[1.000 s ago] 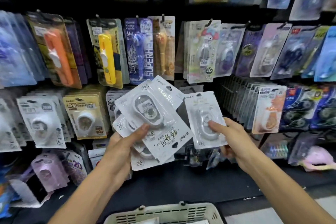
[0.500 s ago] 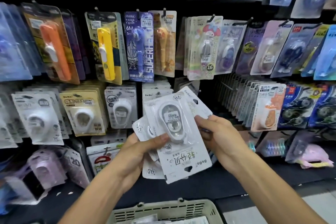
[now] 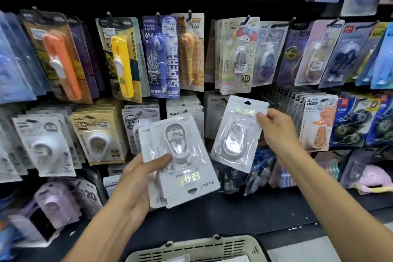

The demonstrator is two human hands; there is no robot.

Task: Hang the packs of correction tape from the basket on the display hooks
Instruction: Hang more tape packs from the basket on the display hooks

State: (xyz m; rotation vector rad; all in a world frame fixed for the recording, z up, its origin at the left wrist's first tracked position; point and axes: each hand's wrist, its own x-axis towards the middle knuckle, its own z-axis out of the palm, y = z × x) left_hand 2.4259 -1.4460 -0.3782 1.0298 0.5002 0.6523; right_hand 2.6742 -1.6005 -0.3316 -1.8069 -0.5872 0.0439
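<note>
At the bottom edge sits the pale slotted plastic basket (image 3: 197, 249), a few packs still inside. Above it, your left hand (image 3: 136, 178) grips a fanned stack of white packs (image 3: 180, 164), thumb across the top one, its hang hole pointing down toward you. Your right hand (image 3: 274, 132) pinches a single glossy pack (image 3: 238, 134) by its upper right edge, long axis near upright, hang slot on top. Just behind it, up and to the left, matching white packs on a hook (image 3: 214, 110) hang in the middle row; the hook tip itself is hidden. The right hand is nearer that spot.
</note>
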